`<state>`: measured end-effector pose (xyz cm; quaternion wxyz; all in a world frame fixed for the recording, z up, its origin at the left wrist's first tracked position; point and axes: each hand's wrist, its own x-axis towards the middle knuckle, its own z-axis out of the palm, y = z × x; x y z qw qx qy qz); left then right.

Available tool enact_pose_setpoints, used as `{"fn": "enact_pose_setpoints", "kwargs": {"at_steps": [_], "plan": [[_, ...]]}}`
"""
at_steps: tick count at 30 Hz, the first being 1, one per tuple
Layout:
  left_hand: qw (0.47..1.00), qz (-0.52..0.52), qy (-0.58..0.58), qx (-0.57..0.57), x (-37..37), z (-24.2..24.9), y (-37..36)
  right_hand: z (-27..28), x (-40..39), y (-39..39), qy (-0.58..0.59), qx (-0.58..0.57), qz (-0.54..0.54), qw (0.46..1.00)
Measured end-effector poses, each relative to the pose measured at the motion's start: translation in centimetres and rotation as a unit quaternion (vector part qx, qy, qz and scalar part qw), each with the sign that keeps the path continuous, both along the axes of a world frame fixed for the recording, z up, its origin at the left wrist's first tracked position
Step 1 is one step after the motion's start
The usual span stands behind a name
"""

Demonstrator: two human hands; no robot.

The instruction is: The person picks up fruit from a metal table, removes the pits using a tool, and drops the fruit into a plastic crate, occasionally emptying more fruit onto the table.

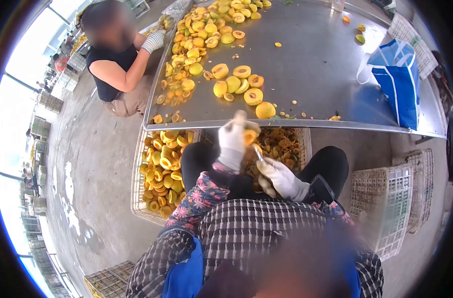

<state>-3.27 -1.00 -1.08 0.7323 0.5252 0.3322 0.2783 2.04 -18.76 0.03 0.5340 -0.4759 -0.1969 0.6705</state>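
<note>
My left hand (231, 143), in a white glove, is closed on a halved yellow peach (249, 137) just below the table edge. Some of its fingers are smeared by motion. My right hand (280, 178), gloved too, grips a short shiny metal tool (258, 153) pointing up towards the fruit. Whether it is a knife or a spoon-like pitter cannot be made out. Beneath both hands stands a crate of small cut pieces and pits (284, 144). To its left, a white crate (135, 186) is full of hollowed peach halves (163, 166).
Cut peaches (231, 87) and a larger heap (196, 42) lie on the metal table (306, 64). A blue bag (397, 82) stands at its right. Another person (118, 59) works at the left edge. Plastic crates (383, 206) stand on the floor at right.
</note>
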Motion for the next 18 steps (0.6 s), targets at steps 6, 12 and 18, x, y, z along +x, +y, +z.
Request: {"fn": "enact_pose_setpoints", "kwargs": {"at_steps": [6,12,18], "plan": [[0.98,0.185,-0.07,0.003,-4.3,2.0,6.1,-2.7,1.2,-0.3,-0.158,0.004,0.006,0.987],[0.913,0.161,0.245,0.285,-17.8,-3.0,19.3,-7.7,1.9,-2.1,-0.444,-0.047,0.153,0.882],[0.926,0.097,0.207,0.3,-15.5,-1.1,19.1,-7.4,1.6,-1.2,-0.493,-0.07,0.15,0.854]]}}
